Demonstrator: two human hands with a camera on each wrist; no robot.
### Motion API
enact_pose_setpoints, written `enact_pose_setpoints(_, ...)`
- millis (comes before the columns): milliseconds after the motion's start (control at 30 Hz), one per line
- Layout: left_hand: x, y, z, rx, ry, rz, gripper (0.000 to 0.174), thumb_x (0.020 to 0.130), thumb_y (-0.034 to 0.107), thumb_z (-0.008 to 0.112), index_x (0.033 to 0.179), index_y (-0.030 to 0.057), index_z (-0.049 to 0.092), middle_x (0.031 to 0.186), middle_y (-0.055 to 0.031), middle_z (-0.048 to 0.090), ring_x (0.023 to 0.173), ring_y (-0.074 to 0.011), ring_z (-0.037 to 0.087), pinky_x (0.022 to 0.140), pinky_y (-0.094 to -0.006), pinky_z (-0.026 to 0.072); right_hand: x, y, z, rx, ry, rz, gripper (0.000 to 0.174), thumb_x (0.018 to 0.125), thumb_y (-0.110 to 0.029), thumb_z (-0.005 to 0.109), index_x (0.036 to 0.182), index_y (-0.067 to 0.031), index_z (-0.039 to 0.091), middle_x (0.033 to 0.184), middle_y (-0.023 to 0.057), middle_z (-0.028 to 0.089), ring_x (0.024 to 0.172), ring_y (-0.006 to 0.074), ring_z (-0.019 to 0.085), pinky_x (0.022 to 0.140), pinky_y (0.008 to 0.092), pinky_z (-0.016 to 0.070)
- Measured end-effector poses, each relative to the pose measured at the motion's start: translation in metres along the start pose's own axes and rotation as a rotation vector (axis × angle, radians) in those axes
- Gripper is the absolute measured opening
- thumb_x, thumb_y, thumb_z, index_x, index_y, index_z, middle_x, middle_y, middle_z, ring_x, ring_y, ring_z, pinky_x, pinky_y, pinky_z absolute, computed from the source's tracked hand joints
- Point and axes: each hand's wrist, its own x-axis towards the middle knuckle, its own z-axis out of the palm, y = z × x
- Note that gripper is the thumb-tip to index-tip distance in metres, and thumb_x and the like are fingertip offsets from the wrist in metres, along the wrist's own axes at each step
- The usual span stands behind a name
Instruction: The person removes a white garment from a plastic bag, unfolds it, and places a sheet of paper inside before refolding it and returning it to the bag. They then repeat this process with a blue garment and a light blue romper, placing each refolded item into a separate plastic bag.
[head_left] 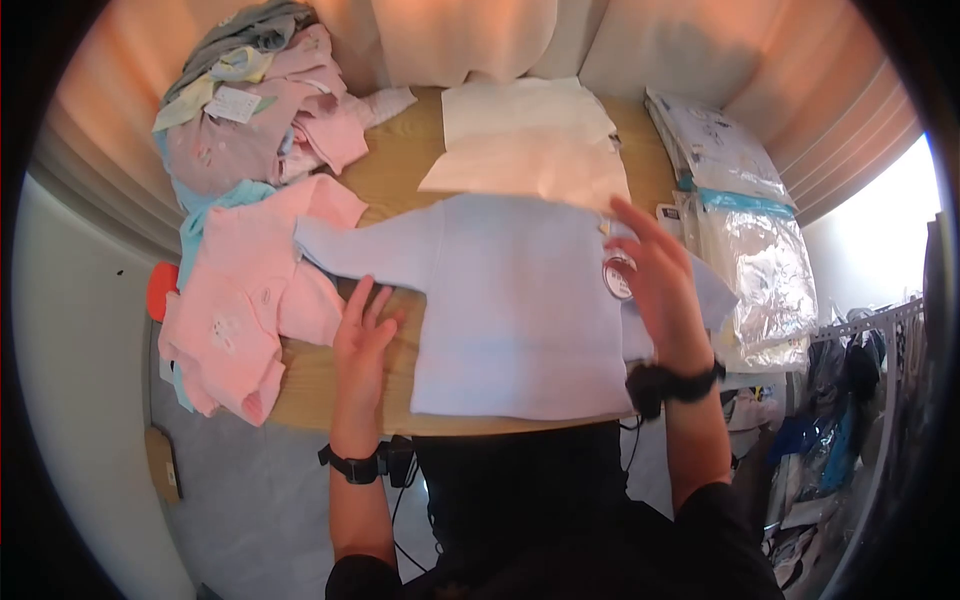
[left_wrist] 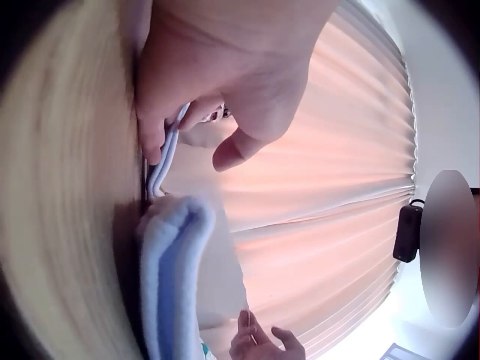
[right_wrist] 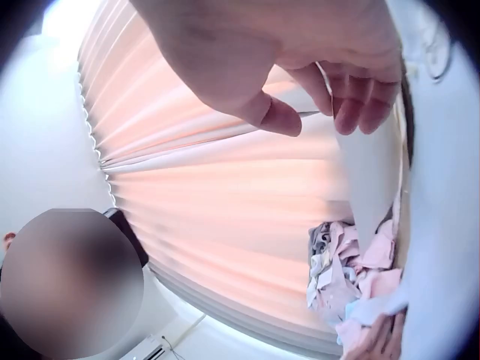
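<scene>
A light blue long-sleeved baby top lies spread on the wooden table, with a round tag near its right side. Beyond its upper edge is a white sheet, raised at the near side. My right hand is above the top's right side; the sheet's corner runs between its bent fingers, while the thumb stands apart. My left hand is low by the top's left side, below the sleeve. In the left wrist view, its loosely bent fingers reach the tabletop beside the fabric edge.
Pink baby clothes lie at the left, in front of a tall heap of folded garments. Clear plastic bags are stacked at the right edge. Curtains hang behind the table, and a metal rack stands at the right.
</scene>
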Motion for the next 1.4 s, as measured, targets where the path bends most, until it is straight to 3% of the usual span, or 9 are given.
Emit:
enact_pose_setpoints(167,0.0,0.003,0.003,0.028,-0.018,0.027,0.07,0.091,-0.002,0.058,0.154,-0.0052,0.029,0.161,-0.0157,0.028,0.147,-0.0323,0.031,0.11,-0.0433,0.0398,-0.097,0.03,-0.029,-0.003,-0.021,0.263,0.052,0.091,-0.002,0.061,0.141,0.0037,0.052,0.096,0.0073,0.064,0.092,0.0143,0.061,0.086,0.0278,0.0487)
enact_pose_setpoints(500,0.005,0.017,0.012,0.336,-0.05,0.14,0.083,0.084,0.01,0.069,0.156,0.0001,0.03,0.163,-0.0164,0.024,0.148,-0.0296,0.028,0.112,-0.0435,0.0358,-0.104,0.032,-0.036,-0.246,-0.127,0.369,0.053,0.094,-0.006,0.063,0.144,0.0008,0.048,0.096,0.0078,0.065,0.083,0.0124,0.062,0.072,0.0256,0.0524)
enact_pose_setpoints(600,0.005,0.036,0.026,0.719,-0.148,0.354,0.079,0.084,0.012,0.068,0.155,0.0014,0.034,0.161,-0.0206,0.028,0.147,-0.0318,0.031,0.114,-0.0436,0.0322,-0.103,0.031,-0.038,-0.209,-0.105,0.378,0.05,0.094,-0.008,0.064,0.142,0.0006,0.05,0.09,0.0064,0.065,0.08,0.0108,0.061,0.072,0.0242,0.0514)
enact_pose_setpoints(700,0.001,0.05,0.046,1.118,-0.284,0.363,0.076,0.082,0.014,0.07,0.151,-0.0008,0.04,0.158,-0.0222,0.034,0.148,-0.0342,0.031,0.117,-0.0437,0.0285,-0.102,0.035,-0.042,-0.255,-0.07,0.318,0.044,0.096,-0.009,0.063,0.137,0.001,0.053,0.085,0.0042,0.064,0.076,0.0085,0.06,0.069,0.0232,0.0501)
enact_pose_setpoints(800,0.008,0.053,0.065,1.195,-0.553,0.416,0.073,0.08,0.011,0.07,0.147,-0.0003,0.045,0.156,-0.0235,0.038,0.147,-0.0391,0.032,0.119,-0.0436,0.0268,-0.098,0.047,-0.048,-0.298,0.084,0.275,0.033,0.097,-0.008,0.062,0.129,-0.0001,0.06,0.082,0.0023,0.064,0.074,0.0067,0.058,0.066,0.0222,0.0486)
enact_pose_setpoints(933,0.011,0.046,0.072,1.184,-0.707,0.384,0.072,0.079,0.007,0.071,0.147,0.0027,0.046,0.158,-0.0204,0.035,0.148,-0.0394,0.029,0.12,-0.0462,0.027,-0.099,0.049,-0.045,-0.396,0.017,0.245,0.025,0.097,-0.006,0.061,0.121,-0.0013,0.065,0.083,0.0021,0.065,0.072,0.0062,0.057,0.064,0.0217,0.0473)
enact_pose_setpoints(1200,0.007,0.034,0.062,1.058,-0.417,0.27,0.069,0.08,0.006,0.074,0.144,0.0061,0.049,0.161,-0.0187,0.029,0.148,-0.035,0.03,0.119,-0.0435,0.0281,-0.094,0.041,-0.044,-0.594,-0.155,0.092,0.035,0.094,-0.004,0.063,0.129,-0.0014,0.061,0.094,0.0078,0.067,0.079,0.0142,0.061,0.07,0.0284,0.0508)
enact_pose_setpoints(1333,-0.002,0.034,0.062,0.976,-0.255,0.205,0.071,0.084,0.008,0.075,0.147,0.0052,0.043,0.157,-0.0201,0.033,0.145,-0.0319,0.035,0.115,-0.0429,0.0352,-0.106,0.01,-0.043,-0.71,-0.261,0.184,0.058,0.094,-0.005,0.064,0.147,-0.0043,0.041,0.108,0.0124,0.067,0.087,0.0171,0.066,0.076,0.0307,0.0535)
enact_pose_setpoints(1400,-0.006,0.014,0.045,0.659,-0.084,-0.029,0.075,0.085,0.013,0.077,0.149,0.0042,0.038,0.154,-0.0216,0.035,0.137,-0.0292,0.042,0.106,-0.0392,0.0418,-0.115,-0.004,-0.053,-0.596,-0.271,0.292,0.069,0.094,-0.004,0.064,0.154,-0.0044,0.029,0.12,0.0157,0.064,0.093,0.0201,0.067,0.079,0.0335,0.0552)
